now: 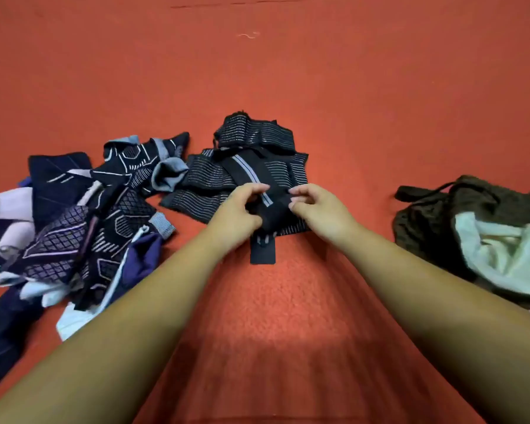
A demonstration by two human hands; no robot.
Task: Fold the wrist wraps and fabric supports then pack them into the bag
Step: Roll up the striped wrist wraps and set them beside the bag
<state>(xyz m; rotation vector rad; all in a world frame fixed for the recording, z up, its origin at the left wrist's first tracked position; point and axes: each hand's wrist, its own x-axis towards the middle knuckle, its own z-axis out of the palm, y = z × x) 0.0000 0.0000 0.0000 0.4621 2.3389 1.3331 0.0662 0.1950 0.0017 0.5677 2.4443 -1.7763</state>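
A black wrist wrap [268, 209] with a grey stripe lies on top of a stack of black striped fabric supports [257, 154] in the middle of the red carpet. My left hand [242, 209] grips the wrap's left side with curled fingers. My right hand [315, 209] pinches its right side. The wrap's black tail [263, 254] sticks out toward me below the hands. A dark brown bag [435, 215] with a pale lining lies open at the right.
A loose heap of dark blue, black and lilac patterned supports [83, 221] covers the left of the red carpet [273, 301]. The bag's straps [423, 191] trail toward the stack. A small pale thread [249, 35] lies far back.
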